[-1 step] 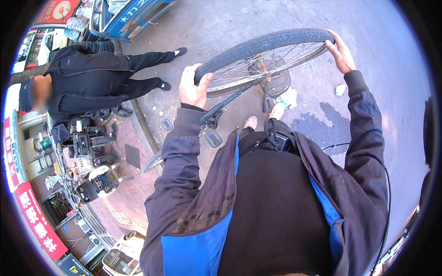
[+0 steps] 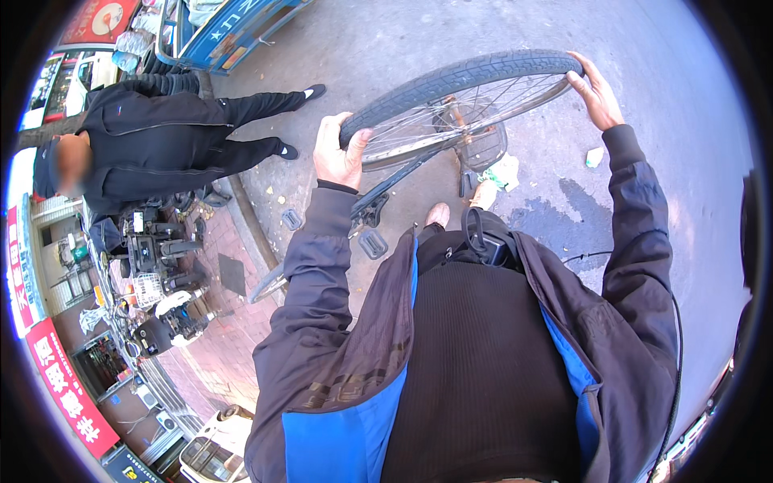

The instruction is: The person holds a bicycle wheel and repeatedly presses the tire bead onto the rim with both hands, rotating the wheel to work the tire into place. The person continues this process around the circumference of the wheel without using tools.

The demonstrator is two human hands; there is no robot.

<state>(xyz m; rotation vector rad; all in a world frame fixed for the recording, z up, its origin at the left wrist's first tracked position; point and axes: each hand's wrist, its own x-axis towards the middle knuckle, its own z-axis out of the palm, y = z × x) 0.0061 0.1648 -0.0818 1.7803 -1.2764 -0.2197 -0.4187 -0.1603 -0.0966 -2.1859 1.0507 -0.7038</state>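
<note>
A bicycle wheel with a black tyre [image 2: 460, 74] is raised in front of me, its thin spokes running to the hub [image 2: 461, 131]. At the tyre's left end my left hand [image 2: 338, 151] grips it, thumb on the near side and fingers behind. My right hand [image 2: 594, 92] is wrapped round the right end of the same tyre, its thumb on the side facing me. Below and behind the wheel are the bicycle's dark frame tube [image 2: 403, 177], a basket [image 2: 489, 147] and a black pedal [image 2: 373, 244]. The other wheel [image 2: 268, 283] shows partly past my left sleeve.
On the left a person in dark clothes [image 2: 153, 113] stands close by. A blue cart [image 2: 229, 36] is at the upper left, and parked scooters [image 2: 157, 241] line the brick pavement. A wet patch [image 2: 564, 213] and crumpled green-white litter [image 2: 503, 172] lie on the road.
</note>
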